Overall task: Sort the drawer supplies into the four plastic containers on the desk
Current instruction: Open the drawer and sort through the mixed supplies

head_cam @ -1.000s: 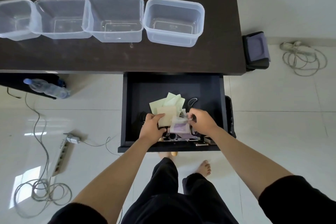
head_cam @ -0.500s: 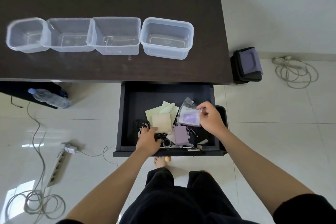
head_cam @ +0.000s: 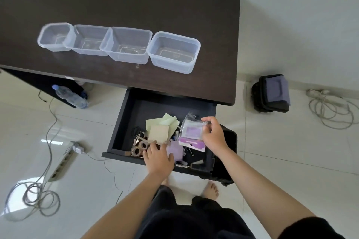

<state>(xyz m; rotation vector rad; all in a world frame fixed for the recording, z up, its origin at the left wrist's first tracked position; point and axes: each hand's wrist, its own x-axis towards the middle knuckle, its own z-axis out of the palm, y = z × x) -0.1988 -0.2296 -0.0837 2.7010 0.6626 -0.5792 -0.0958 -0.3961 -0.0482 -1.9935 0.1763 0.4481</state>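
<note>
Four clear plastic containers stand in a row on the dark desk (head_cam: 120,11): far left (head_cam: 54,37), second (head_cam: 88,40), third (head_cam: 127,44) and right one (head_cam: 173,52); all look empty. Below the desk's front edge the black drawer (head_cam: 136,106) is pulled out. It holds pale green and beige note pads (head_cam: 160,129), tape rolls (head_cam: 138,148), scissors, purple packets (head_cam: 191,142) and small clips. My right hand (head_cam: 212,135) pinches a clear plastic bag with a purple insert (head_cam: 191,127), lifted above the drawer. My left hand (head_cam: 158,158) rests on the drawer's front contents, fingers apart.
A water bottle (head_cam: 71,97) lies under the desk at the left. A power strip (head_cam: 62,163) and grey cables (head_cam: 35,198) lie on the white floor at the left. A black box with a purple lid (head_cam: 273,93) and a coiled cable (head_cam: 330,108) sit on the right.
My right hand has lifted the clear bag up and to the right out of the pile. My left hand let go of the beige pad and drew back to the drawer front. The view tilted.
</note>
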